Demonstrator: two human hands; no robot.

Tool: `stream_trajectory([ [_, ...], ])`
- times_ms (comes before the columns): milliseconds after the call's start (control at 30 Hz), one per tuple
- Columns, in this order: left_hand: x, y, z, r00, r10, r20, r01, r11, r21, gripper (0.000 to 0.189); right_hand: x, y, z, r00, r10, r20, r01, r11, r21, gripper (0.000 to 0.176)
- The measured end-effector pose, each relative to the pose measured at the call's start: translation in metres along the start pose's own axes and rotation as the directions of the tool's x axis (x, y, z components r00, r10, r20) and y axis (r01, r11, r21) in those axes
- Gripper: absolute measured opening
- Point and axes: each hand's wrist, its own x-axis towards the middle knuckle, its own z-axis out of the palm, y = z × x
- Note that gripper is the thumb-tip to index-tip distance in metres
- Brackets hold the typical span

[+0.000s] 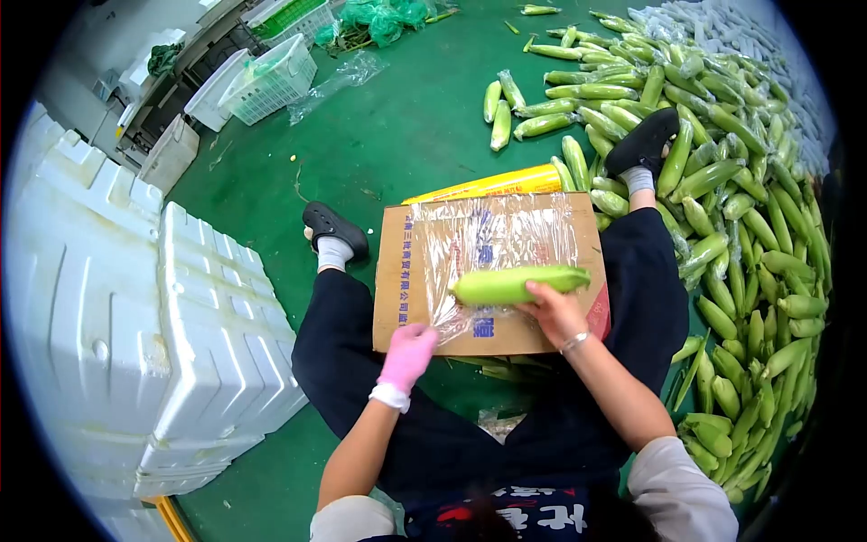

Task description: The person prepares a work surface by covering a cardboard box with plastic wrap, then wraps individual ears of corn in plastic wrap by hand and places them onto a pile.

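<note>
Where the view is cut off at 6 o'clock, only the person's sleeves and a dark apron with partly legible print show; the face is out of frame.

The left hand [408, 354], in a pink glove, is closed with its fingers curled on the near-left corner of a sheet of cling film [492, 237]. The film pulls taut from that corner, but the grip itself is hidden under the glove. The right hand [553, 313], bare and with a bracelet at the wrist, closes its fingers over the right half of a corn cob [515, 285]. The cob lies crosswise on the film, in its green husk, tip toward 3 o'clock.

The film is spread over a flat cardboard sheet [397, 271] resting across the person's lap. Printing on the cardboard is blurred by the film's glare. Green husks show beneath its near edge, mostly hidden. A yellow box [497, 183] lies just beyond the far edge, its lower side covered by the cardboard.

At 9 o'clock stand stacked white foam boxes [135, 316], lids shut, so their contents cannot be seen. From 1 to 4 o'clock a large corn pile [741, 226] covers the green floor [397, 135]; the person's right shoe [643, 140] rests among the cobs.

At 11 o'clock, white plastic baskets [271, 81] hold loose clear plastic. At 12 o'clock, green net bags [379, 18] are bunched together, too small to show what they hold. Pale wrapped cobs [722, 27] lie at 1 o'clock, indistinct.
</note>
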Motion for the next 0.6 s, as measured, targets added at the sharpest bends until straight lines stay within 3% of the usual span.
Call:
stream_trajectory([
  [33, -0.002, -0.013, -0.017, 0.986, -0.045, 0.160, 0.108, 0.906, -0.409, 0.026, -0.007, 0.004, -0.007, 1.000, 0.011, 0.024, -0.010, 0.999, -0.041, 0.036],
  [67, -0.011, -0.015, -0.028, 0.947, -0.020, 0.322, 0.258, 0.644, -0.720, 0.023, -0.012, 0.001, -0.006, 1.000, 0.011, 0.024, -0.010, 0.999, -0.047, 0.036],
  [100, -0.016, -0.017, -0.022, 0.951, 0.067, 0.303, 0.276, 0.265, -0.924, 0.017, -0.020, -0.002, -0.004, 0.998, 0.049, 0.045, -0.042, 0.989, -0.141, 0.037],
  [133, -0.016, -0.014, -0.011, 0.948, 0.063, 0.311, 0.285, 0.266, -0.921, 0.017, -0.026, -0.002, -0.003, 0.995, 0.085, 0.059, -0.070, 0.971, -0.227, 0.038],
  [167, -0.020, 0.020, 0.003, 0.997, -0.028, 0.072, 0.077, 0.268, -0.960, 0.015, -0.023, 0.000, -0.002, 0.997, 0.075, 0.024, -0.066, 0.961, -0.270, 0.040],
  [200, -0.021, 0.041, 0.015, 0.978, -0.112, -0.175, -0.137, 0.285, -0.949, 0.013, -0.017, -0.002, -0.001, 0.998, 0.068, 0.018, -0.060, 0.961, -0.270, 0.040],
  [233, -0.012, 0.037, 0.024, 0.962, 0.115, -0.248, -0.269, 0.553, -0.789, 0.011, -0.009, -0.005, 0.001, 0.988, 0.157, -0.014, -0.154, 0.946, -0.285, 0.042],
  [267, 0.011, 0.029, 0.034, 0.917, 0.314, -0.248, -0.392, 0.829, -0.399, 0.019, -0.004, -0.009, 0.003, 0.968, 0.245, -0.050, -0.249, 0.923, -0.293, 0.044],
  [300, 0.033, 0.024, 0.043, 0.777, 0.594, -0.208, -0.620, 0.779, -0.096, 0.032, -0.007, -0.016, 0.014, 0.963, 0.251, -0.095, -0.268, 0.882, -0.388, 0.051],
  [333, 0.048, 0.025, 0.051, 0.584, 0.808, -0.075, -0.787, 0.587, 0.191, 0.046, -0.007, -0.016, 0.011, 0.964, 0.243, -0.104, -0.265, 0.884, -0.386, 0.051],
  [367, 0.049, 0.036, 0.054, 0.576, 0.815, -0.068, -0.796, 0.578, 0.182, 0.046, -0.004, -0.017, 0.005, 0.953, 0.297, -0.065, -0.300, 0.881, -0.365, 0.053],
  [400, 0.045, 0.051, 0.053, 0.559, 0.821, 0.113, -0.777, 0.472, 0.417, 0.060, -0.001, -0.016, -0.001, 0.937, 0.349, -0.023, -0.335, 0.878, -0.343, 0.056],
  [433, 0.045, 0.061, 0.049, 0.560, 0.776, 0.290, -0.732, 0.299, 0.612, 0.075, -0.005, -0.013, -0.013, 0.963, 0.250, 0.100, -0.170, 0.851, -0.497, 0.060],
  [467, 0.051, 0.066, 0.046, 0.550, 0.780, 0.299, -0.741, 0.290, 0.605, 0.075, -0.018, -0.008, -0.024, 0.955, -0.059, 0.290, 0.256, 0.654, -0.712, 0.058],
  [500, 0.057, 0.070, 0.042, 0.585, 0.715, 0.383, -0.730, 0.258, 0.633, 0.082, -0.037, -0.020, -0.022, 0.844, -0.292, 0.450, 0.496, 0.106, -0.862, 0.058],
  [533, 0.060, 0.073, 0.037, 0.615, 0.642, 0.458, -0.720, 0.222, 0.657, 0.090, -0.057, -0.035, -0.019, 0.649, -0.361, 0.669, 0.473, -0.498, -0.727, 0.060],
  [567, 0.061, 0.075, 0.033, 0.611, 0.629, 0.481, -0.733, 0.221, 0.643, 0.086, -0.067, -0.042, -0.021, 0.606, -0.382, 0.698, 0.463, -0.543, -0.700, 0.046],
  [600, 0.061, 0.075, 0.028, 0.602, 0.632, 0.488, -0.739, 0.211, 0.639, 0.086, -0.062, -0.043, -0.039, 0.605, -0.391, 0.693, 0.455, -0.545, -0.704, 0.046],
])
